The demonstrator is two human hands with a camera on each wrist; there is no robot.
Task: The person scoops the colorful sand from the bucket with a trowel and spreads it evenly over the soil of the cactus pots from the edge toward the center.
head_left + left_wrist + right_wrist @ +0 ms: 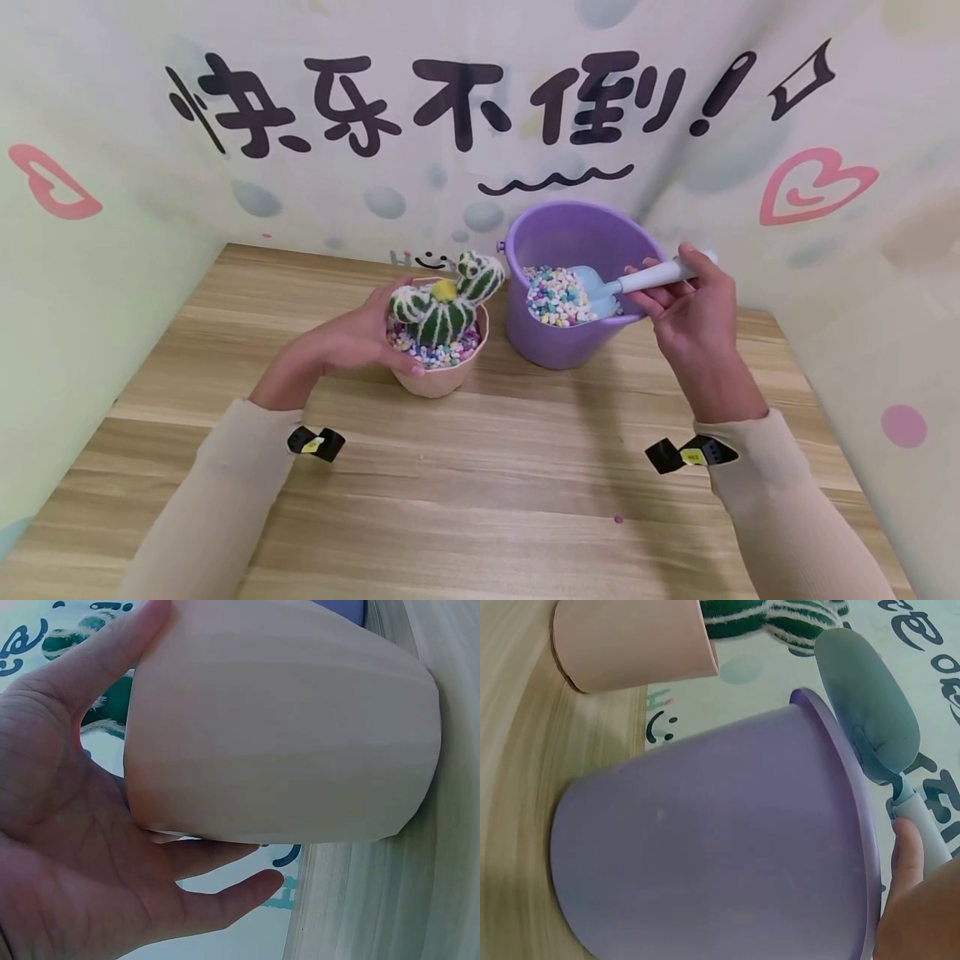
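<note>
My left hand [367,329] grips a pale pink flowerpot [435,383] by its side, thumb at the near rim and fingers at the far side. In the pot a fuzzy green cactus [437,321] with white stripes and a yellow top rises from colourful pebbles. To its right stands a purple bucket [555,348] holding pebbles [555,296]. My right hand [697,308] holds a small shovel [656,275] by its white handle over the bucket's right rim. In the right wrist view its light blue blade [870,705] shows above the rim; how many pebbles it carries I cannot tell.
Everything stands on a wood-grain table [465,500] in front of a printed cloth [420,208] with large black characters. One small purple pebble [618,520] lies on the table near the right forearm. Cloth also hangs along both sides.
</note>
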